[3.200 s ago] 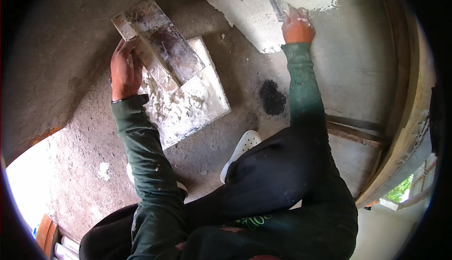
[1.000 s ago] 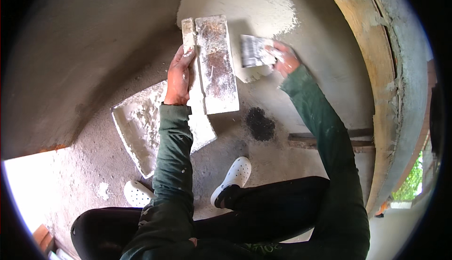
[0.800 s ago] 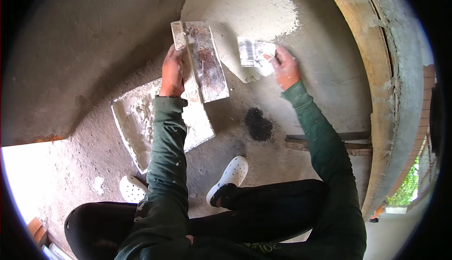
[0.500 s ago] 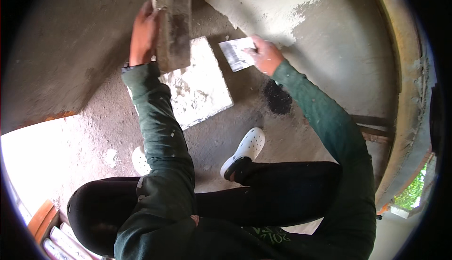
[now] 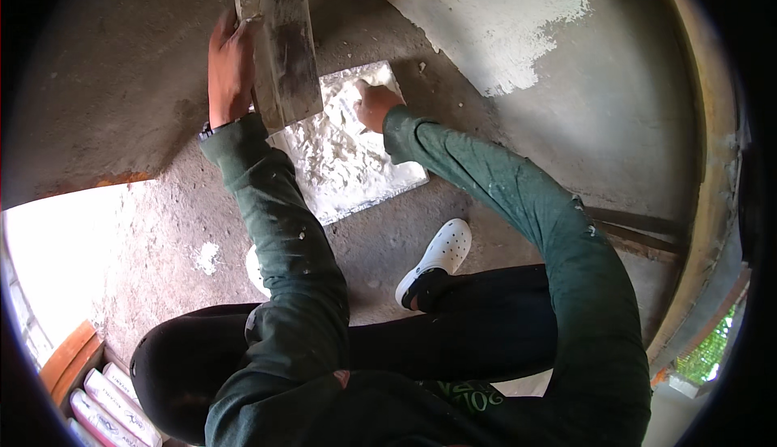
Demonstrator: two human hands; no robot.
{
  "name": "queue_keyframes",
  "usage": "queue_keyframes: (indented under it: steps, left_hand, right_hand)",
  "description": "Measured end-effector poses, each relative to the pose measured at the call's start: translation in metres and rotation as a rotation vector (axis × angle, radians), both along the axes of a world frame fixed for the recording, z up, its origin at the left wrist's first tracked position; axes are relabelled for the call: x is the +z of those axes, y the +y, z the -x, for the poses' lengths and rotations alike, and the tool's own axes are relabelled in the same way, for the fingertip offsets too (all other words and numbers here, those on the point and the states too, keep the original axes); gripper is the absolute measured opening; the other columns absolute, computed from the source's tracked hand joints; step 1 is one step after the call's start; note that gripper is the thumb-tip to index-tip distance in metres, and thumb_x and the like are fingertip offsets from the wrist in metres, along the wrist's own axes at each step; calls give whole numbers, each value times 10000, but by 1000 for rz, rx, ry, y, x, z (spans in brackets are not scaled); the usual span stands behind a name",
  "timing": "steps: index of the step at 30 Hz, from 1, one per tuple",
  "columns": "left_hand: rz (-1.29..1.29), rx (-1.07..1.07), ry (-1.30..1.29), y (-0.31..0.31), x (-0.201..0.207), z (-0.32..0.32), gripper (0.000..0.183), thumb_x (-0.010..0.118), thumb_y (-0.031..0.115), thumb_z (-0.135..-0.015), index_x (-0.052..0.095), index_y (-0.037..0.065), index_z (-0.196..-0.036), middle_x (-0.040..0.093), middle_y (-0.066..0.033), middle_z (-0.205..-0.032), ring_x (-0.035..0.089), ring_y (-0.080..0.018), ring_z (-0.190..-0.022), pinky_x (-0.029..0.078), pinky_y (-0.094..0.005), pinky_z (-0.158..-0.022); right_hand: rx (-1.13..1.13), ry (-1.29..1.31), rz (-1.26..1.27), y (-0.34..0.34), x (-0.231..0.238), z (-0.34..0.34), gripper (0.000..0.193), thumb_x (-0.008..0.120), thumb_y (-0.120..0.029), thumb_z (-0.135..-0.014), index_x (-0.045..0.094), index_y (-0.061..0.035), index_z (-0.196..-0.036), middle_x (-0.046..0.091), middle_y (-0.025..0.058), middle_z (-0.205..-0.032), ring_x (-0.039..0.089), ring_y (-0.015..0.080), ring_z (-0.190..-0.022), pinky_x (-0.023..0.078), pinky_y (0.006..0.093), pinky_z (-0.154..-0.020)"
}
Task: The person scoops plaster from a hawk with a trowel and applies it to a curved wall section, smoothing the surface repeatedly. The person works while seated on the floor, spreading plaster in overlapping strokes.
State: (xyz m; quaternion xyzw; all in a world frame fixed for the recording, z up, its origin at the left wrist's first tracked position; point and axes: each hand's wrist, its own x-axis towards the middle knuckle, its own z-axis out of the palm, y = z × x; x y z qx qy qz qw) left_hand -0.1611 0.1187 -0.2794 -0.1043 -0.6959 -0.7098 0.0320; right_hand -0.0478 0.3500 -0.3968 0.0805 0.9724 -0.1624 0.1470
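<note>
My left hand (image 5: 231, 70) is closed around the edge of a long, worn grey plastering float (image 5: 287, 50), held tilted above the floor. Beneath it lies a square pan (image 5: 376, 197) spread with lumpy wet white plaster (image 5: 336, 151). My right hand (image 5: 377, 107) is closed over the far right part of the plaster. It grips a flat, pale scraper, whose blade hardly stands out against the white. How deep the blade sits in the plaster cannot be seen.
A grey wall (image 5: 623, 115) with a rough white plaster patch (image 5: 502, 18) rises at the right. My white clog (image 5: 447, 246) stands on the concrete floor (image 5: 372, 249). Stacked packages (image 5: 121, 406) lie at the lower left by an orange-brown edge (image 5: 73, 358).
My right hand has moved left with the scraper, from beside the pan to over the plaster. The float in my left hand has shifted slightly left and tilted.
</note>
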Motion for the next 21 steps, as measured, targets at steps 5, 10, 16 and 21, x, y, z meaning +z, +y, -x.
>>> queue_keyframes:
  steps: [5, 10, 16, 21]
  left_hand:
    - [-33, 13, -70, -11, -9, 0, 381, 556, 216, -944, 612, -37, -1223, 670, -112, -1056, 557, -196, -945, 446, -317, -886]
    - [-59, 11, -77, -8, -8, -3, 400, 554, 207, -938, 611, -40, -1247, 684, -129, -1117, 575, -207, -989, 450, -327, -913]
    - [-80, -15, -121, -12, -20, 1, 409, 549, 201, -936, 609, -45, -1257, 686, -138, -1146, 586, -228, -1012, 449, -339, -937]
    - [-18, -2, -142, -8, -23, -3, 409, 538, 185, -939, 598, -49, -1270, 674, -140, -1179, 584, -232, -1058, 440, -344, -963]
  right_hand:
    - [-26, 2, 84, -19, -22, -1, 375, 572, -244, -939, 524, -12, -1229, 687, 296, -984, 658, 473, -960, 515, 553, -853]
    - [-9, 83, 120, -15, -33, -2, 308, 565, -200, -897, 543, 11, -1121, 690, 294, -907, 673, 471, -910, 525, 548, -812]
    - [-25, -3, 232, -6, -35, -10, 387, 577, -221, -902, 552, 9, -1212, 692, 289, -1013, 666, 462, -974, 531, 521, -828]
    - [-404, -160, 593, -5, -32, -18, 403, 614, -156, -905, 575, -12, -1279, 707, 194, -1100, 708, 313, -957, 570, 409, -796]
